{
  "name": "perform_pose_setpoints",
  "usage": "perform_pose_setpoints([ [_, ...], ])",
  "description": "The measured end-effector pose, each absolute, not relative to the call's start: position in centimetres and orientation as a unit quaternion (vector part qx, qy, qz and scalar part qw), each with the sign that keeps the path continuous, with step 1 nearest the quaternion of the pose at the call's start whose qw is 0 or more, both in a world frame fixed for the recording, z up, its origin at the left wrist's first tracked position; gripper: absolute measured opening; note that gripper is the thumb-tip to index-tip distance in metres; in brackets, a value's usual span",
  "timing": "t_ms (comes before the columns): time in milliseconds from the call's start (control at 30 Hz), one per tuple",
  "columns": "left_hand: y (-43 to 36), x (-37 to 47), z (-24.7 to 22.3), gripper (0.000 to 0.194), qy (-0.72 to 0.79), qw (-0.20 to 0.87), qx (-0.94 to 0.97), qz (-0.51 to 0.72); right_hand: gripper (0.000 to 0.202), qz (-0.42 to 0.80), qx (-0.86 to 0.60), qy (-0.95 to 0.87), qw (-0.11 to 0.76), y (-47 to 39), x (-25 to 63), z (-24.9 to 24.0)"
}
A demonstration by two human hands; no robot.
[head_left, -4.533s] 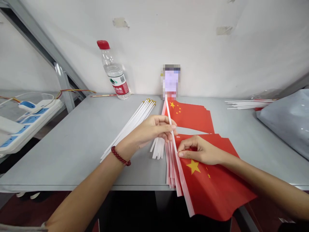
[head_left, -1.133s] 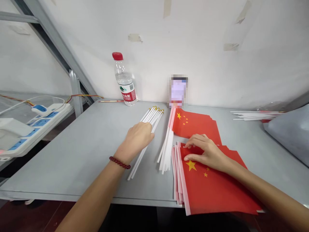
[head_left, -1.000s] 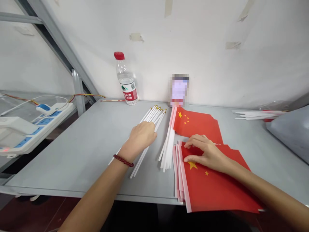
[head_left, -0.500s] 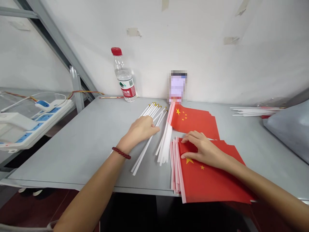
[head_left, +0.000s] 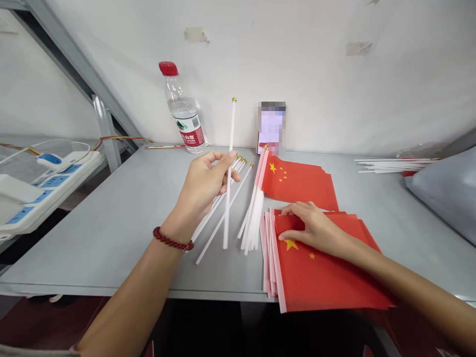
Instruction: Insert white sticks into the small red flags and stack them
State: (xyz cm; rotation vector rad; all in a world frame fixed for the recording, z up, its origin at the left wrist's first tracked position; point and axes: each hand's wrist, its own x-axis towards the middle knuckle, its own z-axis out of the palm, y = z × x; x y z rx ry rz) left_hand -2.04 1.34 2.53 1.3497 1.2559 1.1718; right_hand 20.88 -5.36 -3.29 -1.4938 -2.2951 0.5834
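Observation:
My left hand [head_left: 213, 181] pinches a white stick [head_left: 232, 131] with a gold tip, held nearly upright above the table. Under and beside that hand lie several more white sticks [head_left: 219, 225] with gold tips. My right hand [head_left: 316, 228] is on a stack of red flags [head_left: 334, 277] with yellow stars and pale pink sleeves along the left side. Its thumb and curled fingers grip the upper left corner of the top flag. Between the hands and farther back, red flags on white sticks [head_left: 303, 181] lie in a bundle.
A water bottle [head_left: 186, 119] and a phone [head_left: 270, 126] with a blurred screen stand against the wall. White sticks [head_left: 386, 165] and a grey bag [head_left: 446, 193] lie at the right. A power strip [head_left: 44, 193] with cables is at the left of the grey table [head_left: 111, 238].
My left hand has lifted one white stick from the loose pile and turned it nearly upright. My right hand stays on the flag stack. The view has shifted slightly.

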Motion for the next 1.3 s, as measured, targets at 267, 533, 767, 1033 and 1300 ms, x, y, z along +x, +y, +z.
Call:
perform_pose_setpoints([
  [267, 0.7, -1.1, 2.0, 0.021, 0.451, 0.526, 0.514, 0.506, 0.023, 0.221, -0.465, -0.826, 0.231, -5.6, 20.7, -3.4],
  [533, 0.6, -1.1, 1.9, 0.023, 0.432, 0.512, 0.520, 0.530, 0.038, 0.138, -0.483, -0.832, 0.234, -5.9, 20.3, -3.9],
  [767, 0.5, -0.8, 1.6, 0.021, 0.420, 0.485, 0.581, 0.501, 0.044, 0.093, -0.511, -0.836, 0.178, -6.0, 19.3, -4.9],
  [1033, 0.0, 0.4, 0.3, 0.017, 0.392, 0.485, 0.675, 0.393, 0.032, 0.115, -0.507, -0.835, 0.180, -6.1, 19.3, -4.7],
  [1300, 0.3, 0.3, 0.8, 0.028, 0.421, 0.471, 0.609, 0.481, 0.012, 0.201, -0.426, -0.855, 0.219, -6.2, 19.8, -4.6],
])
